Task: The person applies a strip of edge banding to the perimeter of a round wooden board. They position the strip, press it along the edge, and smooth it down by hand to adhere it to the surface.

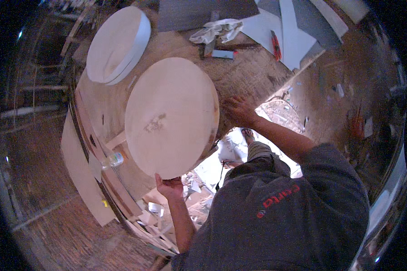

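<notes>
scraps (156,208) lie below round panel (172,108) and wooden table (257,72)

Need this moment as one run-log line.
left hand: grips pale disc at near edge | right hand: beside disc, contact unclear | white-sided disc: far left

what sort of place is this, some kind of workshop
Probably a woodworking or board-cutting workshop: a large pale disc lies on a worn worktable, with a red tool nearby and pale scraps scattered below.
</notes>
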`<state>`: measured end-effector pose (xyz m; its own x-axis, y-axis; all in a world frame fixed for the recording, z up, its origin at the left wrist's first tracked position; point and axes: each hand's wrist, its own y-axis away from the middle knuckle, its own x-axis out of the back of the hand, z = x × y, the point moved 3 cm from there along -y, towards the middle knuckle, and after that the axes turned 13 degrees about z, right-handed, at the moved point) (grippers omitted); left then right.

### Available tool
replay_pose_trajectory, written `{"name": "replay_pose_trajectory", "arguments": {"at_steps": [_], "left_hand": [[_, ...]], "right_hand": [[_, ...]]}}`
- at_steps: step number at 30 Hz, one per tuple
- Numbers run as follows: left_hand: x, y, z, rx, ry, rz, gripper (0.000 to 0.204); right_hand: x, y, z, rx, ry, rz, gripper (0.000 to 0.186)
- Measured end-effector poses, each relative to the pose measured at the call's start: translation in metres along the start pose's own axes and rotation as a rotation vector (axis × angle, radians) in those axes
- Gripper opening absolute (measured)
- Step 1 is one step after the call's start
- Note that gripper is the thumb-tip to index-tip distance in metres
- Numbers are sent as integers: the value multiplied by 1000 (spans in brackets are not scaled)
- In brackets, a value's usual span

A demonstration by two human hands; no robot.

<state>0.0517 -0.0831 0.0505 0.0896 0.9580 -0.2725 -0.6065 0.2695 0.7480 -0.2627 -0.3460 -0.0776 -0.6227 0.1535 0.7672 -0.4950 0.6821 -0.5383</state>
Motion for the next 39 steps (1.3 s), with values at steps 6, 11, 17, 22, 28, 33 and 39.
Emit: {"name": "replay_pose_trajectory", "arguments": {"at_steps": [6, 11, 17, 22, 28, 33, 39], "left_hand": [[-3, -7, 47, 45, -107, 21, 58], [-26, 18, 75, -23, -84, 108, 61], [-33, 14, 70, 23, -101, 34, 63], [-7, 3, 43, 80, -42, -29, 60], [6, -3, -20, 73, 16, -96, 53], [29, 11, -69, 44, 32, -215, 51], [52, -12, -109, 93, -67, -259, 53]], "right_hand": [[-59, -93, -11, 77, 190, -83, 90], [-70, -148, -36, -117, 120, -239, 98], [-96, -115, -15, -116, 5, -219, 85], [-82, -72, -52, 160, -176, -271, 76], [-37, -48, -26, -254, 32, -228, 69], [83, -26, -17, -389, 89, -41, 61], [119, 24, 1, -462, 72, 194, 34]]}}
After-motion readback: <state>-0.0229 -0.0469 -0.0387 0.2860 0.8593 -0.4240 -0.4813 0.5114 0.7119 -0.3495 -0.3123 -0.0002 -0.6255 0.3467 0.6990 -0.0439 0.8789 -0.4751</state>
